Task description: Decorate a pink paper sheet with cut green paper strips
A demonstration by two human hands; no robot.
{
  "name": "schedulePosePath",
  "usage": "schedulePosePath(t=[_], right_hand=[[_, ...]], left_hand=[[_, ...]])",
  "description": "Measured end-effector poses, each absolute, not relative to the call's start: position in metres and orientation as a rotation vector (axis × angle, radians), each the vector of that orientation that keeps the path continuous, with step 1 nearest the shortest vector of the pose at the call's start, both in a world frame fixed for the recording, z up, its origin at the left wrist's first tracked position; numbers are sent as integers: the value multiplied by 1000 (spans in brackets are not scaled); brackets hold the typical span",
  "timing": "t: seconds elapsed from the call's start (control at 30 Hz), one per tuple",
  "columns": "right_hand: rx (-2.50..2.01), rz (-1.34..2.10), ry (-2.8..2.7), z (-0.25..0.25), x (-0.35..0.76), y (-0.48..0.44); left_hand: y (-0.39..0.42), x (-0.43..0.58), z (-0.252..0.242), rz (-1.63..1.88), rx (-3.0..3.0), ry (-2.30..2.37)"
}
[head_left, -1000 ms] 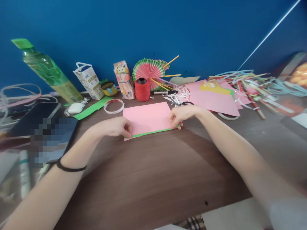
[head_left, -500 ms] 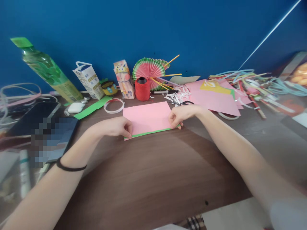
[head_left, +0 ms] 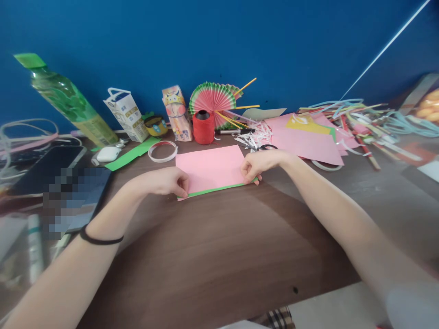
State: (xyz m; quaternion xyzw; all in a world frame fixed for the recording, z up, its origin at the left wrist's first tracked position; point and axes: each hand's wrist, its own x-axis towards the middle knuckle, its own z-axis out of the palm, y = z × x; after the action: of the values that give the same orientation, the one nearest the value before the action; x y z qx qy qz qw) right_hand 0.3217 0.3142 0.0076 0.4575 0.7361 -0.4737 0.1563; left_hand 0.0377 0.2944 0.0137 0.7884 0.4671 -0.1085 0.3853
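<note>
Pink paper (head_left: pixel 214 167), side edges partly behind hands (head_left: pixel 169 181) (head_left: pixel 259 164).

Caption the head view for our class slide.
Left hand and right hand hold a green-edged, rectangular pink paper sheet.

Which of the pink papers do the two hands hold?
The pink sheet with green showing along its near edge; the other pink sheets lie farther right.

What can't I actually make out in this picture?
All in the head view:
Pink paper: right edge partly hidden by the right hand.
White loop: far side hidden under the pink sheets.
Dark screen: partly masked by square blocks.
Bottle label: writing too blurred to read.
Orange things: cut off by the right edge, blurred.
</note>
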Motion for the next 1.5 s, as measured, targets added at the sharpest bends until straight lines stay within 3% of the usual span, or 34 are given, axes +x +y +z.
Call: schedulePosePath(t=[1.5], right_hand=[[1369, -1255, 2098, 10, 315, 309]], left_hand=[[295, 40, 14, -300, 2015, 1171]])
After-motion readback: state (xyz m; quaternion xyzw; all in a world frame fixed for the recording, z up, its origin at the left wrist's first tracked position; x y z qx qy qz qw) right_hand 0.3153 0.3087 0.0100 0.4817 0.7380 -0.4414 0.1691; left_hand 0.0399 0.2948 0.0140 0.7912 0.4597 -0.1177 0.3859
